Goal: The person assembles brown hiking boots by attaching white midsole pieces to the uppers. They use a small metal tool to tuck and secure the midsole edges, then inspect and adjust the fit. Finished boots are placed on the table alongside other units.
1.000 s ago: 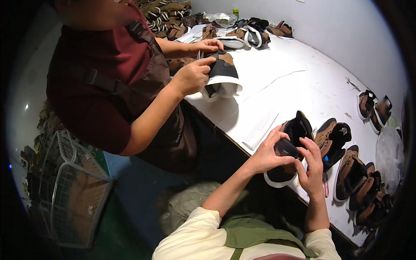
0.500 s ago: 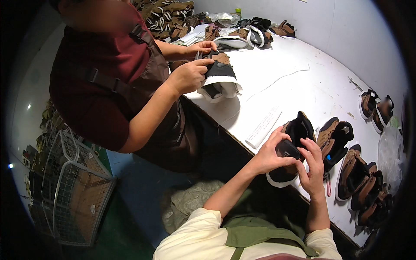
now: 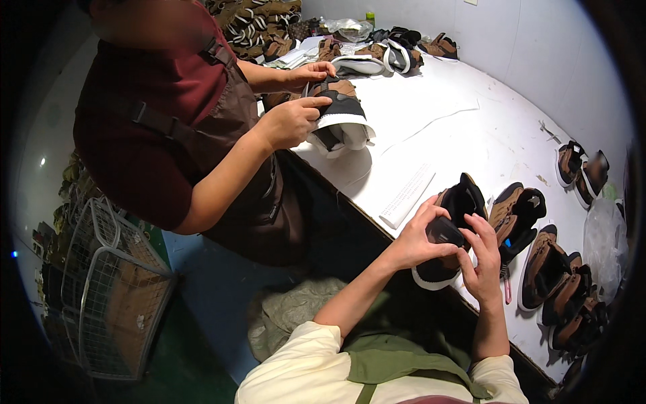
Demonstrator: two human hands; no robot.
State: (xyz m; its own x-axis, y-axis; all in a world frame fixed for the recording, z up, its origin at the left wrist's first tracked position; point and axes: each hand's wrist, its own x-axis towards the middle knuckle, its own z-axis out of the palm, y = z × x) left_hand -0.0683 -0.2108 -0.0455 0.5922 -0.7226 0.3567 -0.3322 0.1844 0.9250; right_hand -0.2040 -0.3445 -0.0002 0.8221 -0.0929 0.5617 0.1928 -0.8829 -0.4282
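Note:
A brown and black high-top shoe with a pale sole edge stands at the table's near edge, its padded collar open upward. A dark, rounded tongue rises at its front. My left hand is closed on this tongue, thumb below and fingers above. From the other side my right hand pinches the tongue's right edge, its thumb close to my left thumb and its fingers against the shoe. Just right of this hand stands another brown and black shoe with a blue spot inside.
Several similar shoes line the table's right side, beside a clear plastic bag. A printed paper lies left of my shoe. Across the corner, a co-worker handles a white-edged shoe upper. A wire cart stands at left.
My hands keep their grip on the tongue, almost still. The co-worker's fingers have shifted slightly on the shoe upper.

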